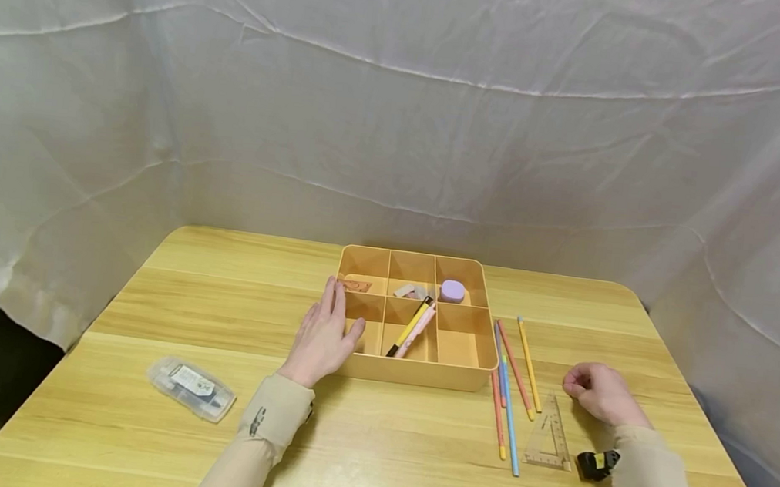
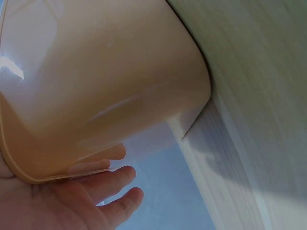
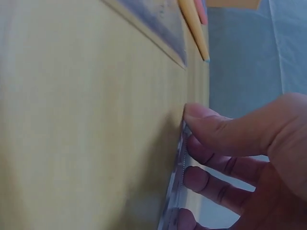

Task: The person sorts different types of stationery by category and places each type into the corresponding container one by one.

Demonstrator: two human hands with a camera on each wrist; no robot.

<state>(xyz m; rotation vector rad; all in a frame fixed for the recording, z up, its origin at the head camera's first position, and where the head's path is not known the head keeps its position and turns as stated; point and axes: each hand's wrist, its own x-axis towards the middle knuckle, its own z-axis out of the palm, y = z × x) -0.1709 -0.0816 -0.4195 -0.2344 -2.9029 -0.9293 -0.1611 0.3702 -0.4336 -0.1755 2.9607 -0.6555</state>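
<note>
My left hand (image 1: 324, 338) rests at the left rim of an orange divided box (image 1: 413, 373), fingers extended along the edge and thumb over the front left compartment. In the left wrist view, its fingers (image 2: 112, 184) lie against the box rim. At the right, my right hand (image 1: 603, 392) pinches a clear ruler (image 3: 175, 187) with tick marks between thumb and fingertips, close to the tabletop. Beside this hand lie a clear set square (image 1: 550, 443) and several colored pencils (image 1: 528, 364).
In the box are an orange set square (image 1: 356, 286), erasers (image 1: 408, 291), a lilac round-cornered container (image 1: 451, 291), a yellow-and-black pen (image 1: 410, 326) and a pink pen (image 1: 417, 331). A clear plastic case (image 1: 191, 388) lies at left. Pale curtains (image 1: 399, 136) surround the table.
</note>
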